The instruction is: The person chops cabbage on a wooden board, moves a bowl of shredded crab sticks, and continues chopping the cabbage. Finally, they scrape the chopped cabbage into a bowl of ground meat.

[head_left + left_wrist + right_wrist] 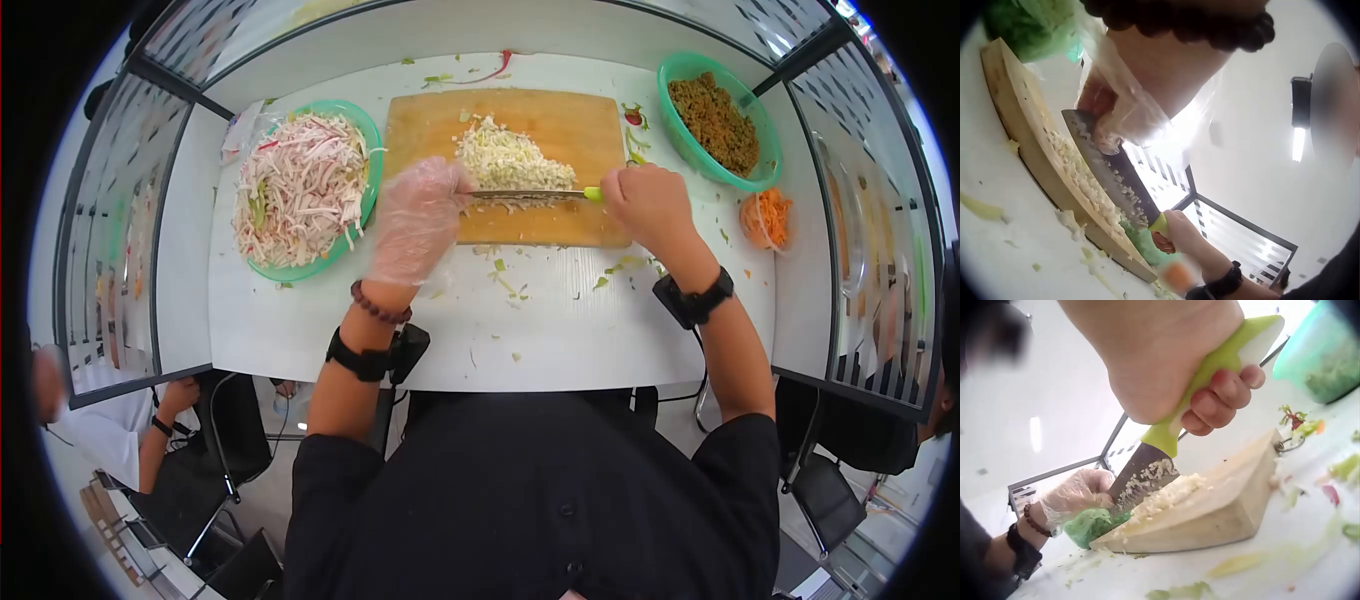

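My right hand (650, 205) grips the lime-green and white handle (1225, 356) of a kitchen knife (540, 194). My left hand (415, 215), in a clear plastic glove, pinches the blade's far end by its spine (1124, 164). The blade lies across the front of a heap of finely chopped pale vegetable (510, 155), low over the wooden cutting board (420, 120). Small white bits cling to the side of the blade (1144, 472). The left fingertips are partly hidden by the glove's folds in the left wrist view.
A green basin (374, 130) heaped with shredded pale vegetable stands left of the board. At the back right is a green bowl (690, 155) of brown minced filling, with a small container of orange shreds (768, 218) near it. Vegetable scraps (505, 280) litter the white table (500, 340), which has low walls.
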`<state>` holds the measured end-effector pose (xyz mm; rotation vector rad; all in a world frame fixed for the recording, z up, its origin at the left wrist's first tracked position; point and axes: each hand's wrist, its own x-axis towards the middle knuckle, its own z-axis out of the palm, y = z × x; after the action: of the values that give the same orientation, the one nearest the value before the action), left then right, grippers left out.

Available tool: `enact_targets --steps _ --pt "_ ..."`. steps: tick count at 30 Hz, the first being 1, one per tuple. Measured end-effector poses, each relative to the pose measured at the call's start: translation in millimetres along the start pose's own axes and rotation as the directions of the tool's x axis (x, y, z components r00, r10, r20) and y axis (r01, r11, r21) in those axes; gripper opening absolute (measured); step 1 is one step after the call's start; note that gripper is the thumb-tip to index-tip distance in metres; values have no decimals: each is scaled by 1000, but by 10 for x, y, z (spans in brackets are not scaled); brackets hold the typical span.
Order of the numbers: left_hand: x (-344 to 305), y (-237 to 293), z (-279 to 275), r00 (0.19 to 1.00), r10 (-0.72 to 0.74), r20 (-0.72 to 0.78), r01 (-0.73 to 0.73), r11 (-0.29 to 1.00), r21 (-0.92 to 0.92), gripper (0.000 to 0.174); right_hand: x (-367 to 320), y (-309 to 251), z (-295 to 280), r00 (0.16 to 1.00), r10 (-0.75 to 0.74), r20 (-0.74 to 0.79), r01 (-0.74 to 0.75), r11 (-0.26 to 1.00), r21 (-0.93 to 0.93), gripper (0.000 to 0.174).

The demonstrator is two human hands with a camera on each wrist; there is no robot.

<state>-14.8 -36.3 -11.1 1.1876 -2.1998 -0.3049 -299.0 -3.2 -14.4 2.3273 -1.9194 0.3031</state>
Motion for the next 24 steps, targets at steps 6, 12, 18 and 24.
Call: enact_targets --steps 6,12,18,24 --pt "-22 -33 34 999 6 -36 -6 1000 9 9 36 -13 13 1000 21 22 -20 1000 -23 38" --pt "63 -43 22 1000 20 -19 -20 1000 -14 9 128 25 -17 1000 -7 -29 7 1000 6 38" --pt "118 21 -48 1000 -17 10 17 1000 -9 10 165 68 -78 994 107 -7 -107 994 22 40" --pt "185 -28 31 1000 10 23 -11 999 38 7 179 104 -86 996 79 -37 -78 997 31 42"
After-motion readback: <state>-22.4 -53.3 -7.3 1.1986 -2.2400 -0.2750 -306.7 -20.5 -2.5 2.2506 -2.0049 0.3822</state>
